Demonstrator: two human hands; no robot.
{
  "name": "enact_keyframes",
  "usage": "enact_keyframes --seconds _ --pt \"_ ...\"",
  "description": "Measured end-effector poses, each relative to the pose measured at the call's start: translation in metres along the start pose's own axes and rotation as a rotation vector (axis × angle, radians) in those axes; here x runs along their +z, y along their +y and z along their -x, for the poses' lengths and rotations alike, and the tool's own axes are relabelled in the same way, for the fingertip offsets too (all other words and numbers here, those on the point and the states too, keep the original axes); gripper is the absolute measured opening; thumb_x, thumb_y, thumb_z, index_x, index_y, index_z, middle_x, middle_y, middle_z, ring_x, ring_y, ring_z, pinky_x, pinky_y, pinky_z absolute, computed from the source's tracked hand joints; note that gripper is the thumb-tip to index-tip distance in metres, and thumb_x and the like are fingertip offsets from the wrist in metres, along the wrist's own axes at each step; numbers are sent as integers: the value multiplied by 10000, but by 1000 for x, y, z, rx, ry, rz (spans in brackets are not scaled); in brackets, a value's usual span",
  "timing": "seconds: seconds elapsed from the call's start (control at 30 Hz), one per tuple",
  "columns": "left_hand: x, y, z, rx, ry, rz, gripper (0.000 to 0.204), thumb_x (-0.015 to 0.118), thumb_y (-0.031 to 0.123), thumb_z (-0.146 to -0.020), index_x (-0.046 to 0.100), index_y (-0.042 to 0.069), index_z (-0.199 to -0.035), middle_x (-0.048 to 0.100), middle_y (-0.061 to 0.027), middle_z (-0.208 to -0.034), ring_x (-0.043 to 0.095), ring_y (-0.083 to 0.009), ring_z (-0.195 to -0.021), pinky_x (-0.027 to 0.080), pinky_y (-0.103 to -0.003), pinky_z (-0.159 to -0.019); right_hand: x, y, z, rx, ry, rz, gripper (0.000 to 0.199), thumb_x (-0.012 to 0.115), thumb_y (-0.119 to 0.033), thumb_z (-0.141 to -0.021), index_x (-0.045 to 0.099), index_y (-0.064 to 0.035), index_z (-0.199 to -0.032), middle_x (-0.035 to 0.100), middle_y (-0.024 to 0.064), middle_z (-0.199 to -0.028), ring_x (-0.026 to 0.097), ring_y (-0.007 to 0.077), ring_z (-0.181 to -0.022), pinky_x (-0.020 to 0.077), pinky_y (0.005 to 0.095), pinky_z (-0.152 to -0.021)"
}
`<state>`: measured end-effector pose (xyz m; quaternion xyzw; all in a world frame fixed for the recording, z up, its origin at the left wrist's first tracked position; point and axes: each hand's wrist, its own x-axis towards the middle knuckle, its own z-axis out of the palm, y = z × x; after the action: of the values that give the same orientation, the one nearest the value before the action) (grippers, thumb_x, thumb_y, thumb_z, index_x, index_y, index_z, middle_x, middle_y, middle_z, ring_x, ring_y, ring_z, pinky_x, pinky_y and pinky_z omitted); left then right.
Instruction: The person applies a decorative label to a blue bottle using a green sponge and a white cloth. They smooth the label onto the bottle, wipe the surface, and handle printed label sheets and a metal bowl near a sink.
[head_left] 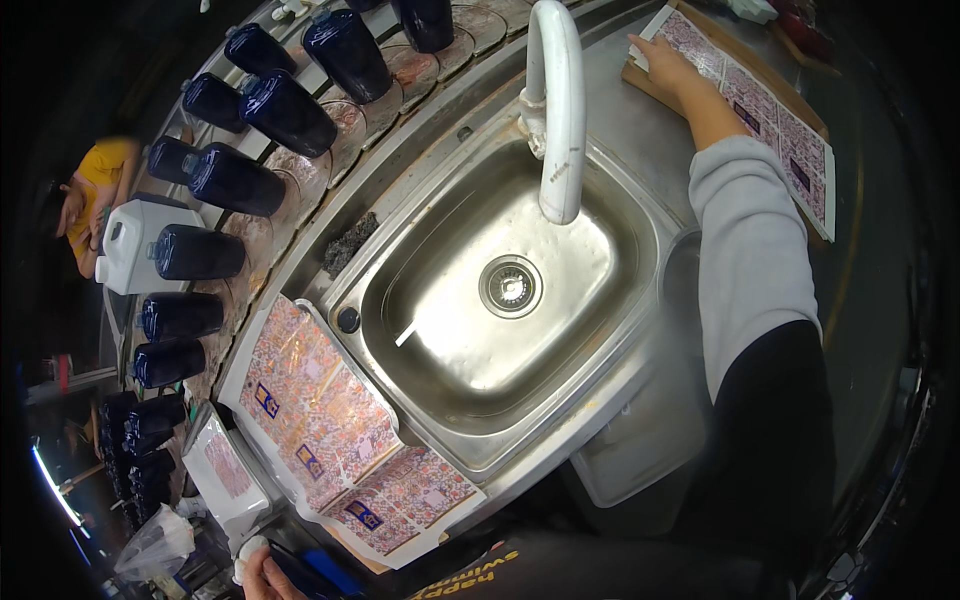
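Label sheets [745, 105], patterned pink with small blue-and-gold panels, lie in a row on a wooden board [790, 95] at the far right of the steel desk [640, 130], just beside the sink [500, 300]. Your right hand [665, 70] rests flat, fingers spread, on the far end of the row, pressing rather than gripping. Your left hand [262, 572], low at the near edge, is curled around a small white object; the grip is partly out of view. A second stack of glossy sheets [330, 430] overhangs the basin's rim. Risk: thin paper may slide into the wet-looking steel bowl, or crease under your sleeve. Dark blue glass bottles [240, 180] lie on their sides on round holders behind the white curved faucet [560, 110]; a careless knock could roll one.
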<state>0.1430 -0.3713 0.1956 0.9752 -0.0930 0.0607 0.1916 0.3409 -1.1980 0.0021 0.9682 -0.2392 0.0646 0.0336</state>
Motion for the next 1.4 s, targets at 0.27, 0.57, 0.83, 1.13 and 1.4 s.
enact_keyframes --seconds 0.27,0.57,0.83,1.13,1.4 --pt "28 35 1 -8 -164 -144 226 572 1 -997 690 -49 -1183 723 -192 -1124 682 -291 -1036 526 -388 -954 49 64 -60 -251 -60 -138 512 549 55 -913 636 -179 -1361 595 175 -1273 586 366 -1224 478 428 -1040" --pt "49 56 -14 -9 -130 -8 182 565 48 -1005 690 -34 -1109 715 -157 -1015 671 -264 -904 516 -350 -833 63 79 -70 -341 -28 -211 349 629 -60 -933 658 -138 -1273 635 147 -1118 641 348 -1048 513 419 -927" --pt "58 53 -12 19 -115 -42 153 566 29 -979 695 -40 -1022 701 -153 -902 664 -259 -802 495 -342 -714 50 67 -60 -238 -47 -208 271 704 -142 -902 598 -99 -1147 602 123 -1045 624 314 -1015 507 420 -888" --pt "61 65 -14 34 -134 -67 138 583 20 -963 701 -24 -1018 689 -145 -874 629 -260 -742 461 -346 -666 56 55 -62 -333 -24 -83 475 599 86 -851 672 -119 -1273 547 126 -1280 602 340 -1176 498 427 -1004" --pt "49 72 -11 -4 -176 -165 135 593 40 -970 708 -15 -1012 664 -110 -809 530 -194 -632 393 -331 -590 61 51 -58 -386 -47 -111 369 594 58 -876 720 -90 -1189 577 126 -1319 627 352 -1150 513 429 -997"
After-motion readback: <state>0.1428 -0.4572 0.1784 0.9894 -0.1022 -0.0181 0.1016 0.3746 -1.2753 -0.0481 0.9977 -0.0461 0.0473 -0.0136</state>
